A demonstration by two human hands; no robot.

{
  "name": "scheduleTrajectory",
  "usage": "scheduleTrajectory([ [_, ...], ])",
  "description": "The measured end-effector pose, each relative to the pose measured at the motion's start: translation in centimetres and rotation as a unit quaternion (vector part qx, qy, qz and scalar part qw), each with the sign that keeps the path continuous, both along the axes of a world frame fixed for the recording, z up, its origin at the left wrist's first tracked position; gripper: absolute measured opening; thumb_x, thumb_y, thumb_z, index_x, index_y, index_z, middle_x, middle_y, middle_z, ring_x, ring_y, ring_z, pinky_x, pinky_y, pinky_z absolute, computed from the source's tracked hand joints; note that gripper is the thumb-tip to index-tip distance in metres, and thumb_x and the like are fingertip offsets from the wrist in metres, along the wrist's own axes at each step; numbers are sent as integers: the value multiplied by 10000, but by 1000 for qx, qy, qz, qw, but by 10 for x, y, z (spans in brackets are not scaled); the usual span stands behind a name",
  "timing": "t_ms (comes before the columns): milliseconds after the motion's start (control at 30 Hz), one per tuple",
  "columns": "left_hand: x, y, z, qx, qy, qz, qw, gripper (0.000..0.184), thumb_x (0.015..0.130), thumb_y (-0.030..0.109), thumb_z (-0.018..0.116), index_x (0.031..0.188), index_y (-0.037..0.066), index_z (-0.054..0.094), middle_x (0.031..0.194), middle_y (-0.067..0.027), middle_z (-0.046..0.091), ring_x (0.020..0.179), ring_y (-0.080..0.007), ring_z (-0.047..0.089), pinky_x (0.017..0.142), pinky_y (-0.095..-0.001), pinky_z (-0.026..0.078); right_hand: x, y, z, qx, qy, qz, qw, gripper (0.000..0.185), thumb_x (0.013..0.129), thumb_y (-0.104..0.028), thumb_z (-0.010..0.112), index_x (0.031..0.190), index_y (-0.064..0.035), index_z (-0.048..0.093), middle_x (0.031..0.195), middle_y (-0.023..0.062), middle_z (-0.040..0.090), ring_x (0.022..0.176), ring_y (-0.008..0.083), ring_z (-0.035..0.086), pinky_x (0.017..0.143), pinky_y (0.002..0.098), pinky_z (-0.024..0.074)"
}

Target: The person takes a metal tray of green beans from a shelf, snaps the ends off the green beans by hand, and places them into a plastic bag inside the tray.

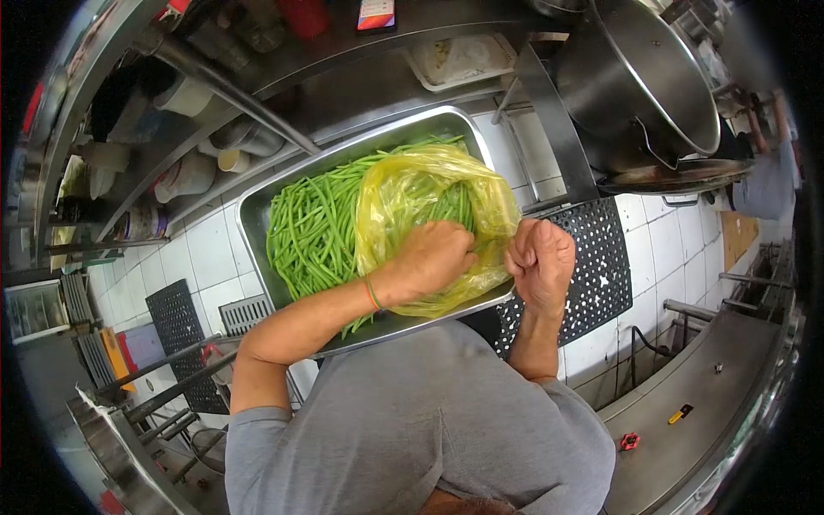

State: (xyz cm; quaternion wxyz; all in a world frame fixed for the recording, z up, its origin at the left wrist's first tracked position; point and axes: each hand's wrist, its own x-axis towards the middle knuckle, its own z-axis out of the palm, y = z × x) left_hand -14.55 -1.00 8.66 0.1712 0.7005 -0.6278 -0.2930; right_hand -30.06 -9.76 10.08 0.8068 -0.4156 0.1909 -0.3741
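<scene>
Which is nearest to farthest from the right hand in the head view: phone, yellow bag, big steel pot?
1. Yellow bag: right beside the right hand, leftward.
2. Big steel pot: ahead, rightward.
3. Phone: farther ahead, leftward, at the top edge.

this is a commercial kitchen by its look. a deep steel tray (255,225) holds a heap of green beans (313,219) far larger than a household meal. a huge metal stockpot (601,94) stands beyond the tray's upper right corner. off its right edge, a perforated black mat (605,275) covers white floor tiles (209,253). metal shelving (232,94) with tubs (184,176) fills the space past the upper left corner.
</scene>
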Motion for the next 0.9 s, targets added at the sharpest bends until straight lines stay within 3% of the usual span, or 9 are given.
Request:
scheduleTrajectory([
  [233, 2, 11, 20, -89, 28, 8, 996, 214, 851, 203, 671, 946, 12, 677, 838, -146, 668, 801, -340, 653, 731, -436, 524, 1, 0, 1, -30, 10, 0, 999, 470, 1032, -260, 500, 617, -50, 436, 591, 14, 403, 466, 71, 294, 406, 226, 231],
  [400, 28, 33, 87, -197, 186, 130, 954, 163, 908, 149, 668, 980, 3, 652, 821, -77, 662, 653, -116, 613, 566, -252, 479, 0, 5, 1, -63, 42, -29, 997, 422, 1020, -240, 532, 670, -5, 535, 604, 8, 432, 475, 58, 326, 431, 218, 236],
  [533, 47, 54, 105, -274, 226, 188, 916, 170, 950, 158, 635, 944, -10, 661, 781, -43, 658, 620, -56, 560, 535, -204, 435, 4, 5, -1, -110, 68, -13, 991, 281, 983, -179, 598, 818, 44, 644, 639, 24, 537, 501, 67, 441, 446, 227, 321],
  [600, 48, 63, 124, -89, 351, 240, 901, 216, 961, 163, 626, 884, -35, 670, 719, -34, 644, 597, -67, 543, 530, -216, 432, 12, 11, 9, -277, 195, -71, 938, 133, 926, -76, 643, 984, 34, 692, 701, 55, 636, 549, 110, 564, 487, 251, 417],
  [633, 48, 66, 120, -87, 350, 239, 901, 216, 961, 163, 626, 884, -35, 670, 719, -34, 644, 597, -67, 543, 530, -216, 432, 15, 11, 14, -276, 195, -72, 938, 133, 926, -76, 643, 984, 34, 692, 701, 55, 636, 549, 110, 564, 487, 251, 417],
  [700, 48, 72, 103, -12, 411, 241, 879, 192, 944, 136, 645, 862, -32, 688, 644, 7, 607, 586, -34, 521, 521, -201, 410, 25, 10, 22, -487, 163, -84, 854, 173, 886, -6, 639, 1049, 7, 695, 770, 104, 686, 614, 172, 644, 532, 270, 472],
  [767, 45, 75, 95, -6, 425, 242, 872, 209, 950, 147, 638, 865, -37, 689, 635, 20, 584, 567, -18, 482, 496, -197, 373, 28, 14, 21, -494, 145, -82, 853, 273, 820, 39, 647, 1080, -23, 705, 677, 78, 611, 547, 195, 589, 492, 283, 446],
  [833, 45, 78, 92, 21, 426, 238, 873, 205, 950, 146, 636, 869, -33, 694, 625, 36, 561, 560, -10, 448, 482, -200, 346, 28, 13, 23, -613, 133, -20, 778, 385, 750, 33, 677, 1125, -46, 704, 611, 38, 503, 481, 171, 503, 453, 302, 416],
  [900, 46, 79, 95, 36, 421, 229, 877, 200, 947, 141, 638, 869, -34, 695, 626, 42, 556, 563, -7, 440, 480, -202, 338, 36, 14, 22, -630, 118, -21, 767, 473, 707, -25, 698, 1176, -89, 697, 584, 7, 387, 453, 151, 438, 425, 320, 387],
])
